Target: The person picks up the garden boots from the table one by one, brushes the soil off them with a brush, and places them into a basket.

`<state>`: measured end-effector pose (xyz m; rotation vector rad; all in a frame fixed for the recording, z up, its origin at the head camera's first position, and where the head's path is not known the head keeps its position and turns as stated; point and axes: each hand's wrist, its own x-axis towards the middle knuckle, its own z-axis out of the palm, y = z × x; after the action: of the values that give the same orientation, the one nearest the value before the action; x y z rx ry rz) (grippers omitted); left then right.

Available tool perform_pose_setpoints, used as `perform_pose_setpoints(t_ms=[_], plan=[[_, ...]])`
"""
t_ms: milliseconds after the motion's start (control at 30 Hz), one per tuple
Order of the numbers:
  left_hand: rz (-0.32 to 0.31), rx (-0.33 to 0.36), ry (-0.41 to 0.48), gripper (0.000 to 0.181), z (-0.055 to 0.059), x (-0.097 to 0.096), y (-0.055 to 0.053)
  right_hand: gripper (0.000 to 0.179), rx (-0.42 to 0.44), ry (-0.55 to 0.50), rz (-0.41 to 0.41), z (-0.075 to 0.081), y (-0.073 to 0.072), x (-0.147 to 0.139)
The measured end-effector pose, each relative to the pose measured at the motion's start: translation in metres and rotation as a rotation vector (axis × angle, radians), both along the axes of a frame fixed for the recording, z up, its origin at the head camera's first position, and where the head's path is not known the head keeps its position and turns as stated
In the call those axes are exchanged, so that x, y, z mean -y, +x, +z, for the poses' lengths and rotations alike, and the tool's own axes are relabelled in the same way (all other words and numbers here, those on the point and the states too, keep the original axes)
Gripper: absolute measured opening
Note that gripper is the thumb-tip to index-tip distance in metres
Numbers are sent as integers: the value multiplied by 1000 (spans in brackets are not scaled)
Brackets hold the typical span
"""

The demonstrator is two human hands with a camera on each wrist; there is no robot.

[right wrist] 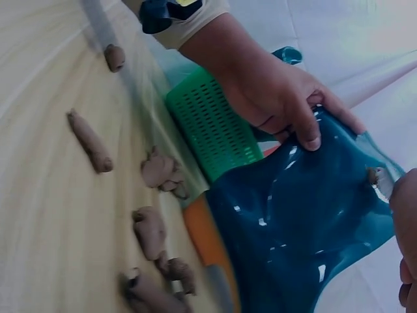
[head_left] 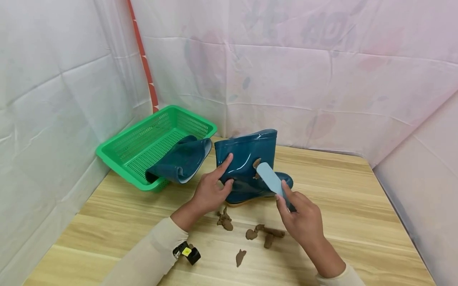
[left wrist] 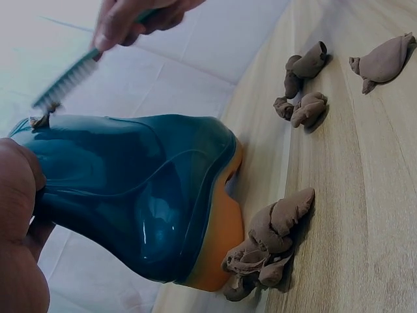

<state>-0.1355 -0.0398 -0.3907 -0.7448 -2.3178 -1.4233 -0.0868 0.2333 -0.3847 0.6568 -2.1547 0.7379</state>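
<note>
A shiny dark-teal rubber boot [head_left: 243,159] with an orange sole [left wrist: 221,235] stands on the table, toe to the right. My left hand [head_left: 211,190] grips its shaft from the left, thumb and fingers on the rubber. In my right hand [head_left: 304,216] is a light-blue brush [head_left: 270,178], pinched by its handle. The brush's white bristles [left wrist: 68,81], seen in the left wrist view, touch a brown clay-like lump [head_left: 256,163] stuck on the boot's shaft. In the right wrist view, my right hand [right wrist: 407,222] covers most of the brush.
A second teal boot [head_left: 180,159] lies over the near rim of a green perforated basket [head_left: 125,171] at the back left. Several brown clay-like pieces [head_left: 225,220] are scattered on the wooden table [head_left: 340,198] in front of the boot. White patterned curtains [head_left: 286,79] surround the table.
</note>
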Motion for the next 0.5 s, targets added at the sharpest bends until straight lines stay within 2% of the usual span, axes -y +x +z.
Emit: perform_pose_setpoints(t_ms=[100, 200, 267, 333, 400, 500], plan=[[2, -4, 1, 78, 0, 0, 0, 51, -44, -35, -12, 9, -3, 2], [2, -10, 2, 78, 0, 0, 0, 42, -49, -42, -18, 18, -6, 7], [1, -12, -3, 78, -1, 0, 1, 40, -27, -29, -24, 21, -8, 11], [0, -12, -9, 78, -1, 0, 1, 45, 8, -8, -35, 22, -10, 14], [-2, -12, -13, 78, -1, 1, 1, 52, 39, 20, -51, 20, -10, 16], [-4, -12, -12, 78, -1, 3, 1, 50, 87, 50, -67, 14, -10, 17]])
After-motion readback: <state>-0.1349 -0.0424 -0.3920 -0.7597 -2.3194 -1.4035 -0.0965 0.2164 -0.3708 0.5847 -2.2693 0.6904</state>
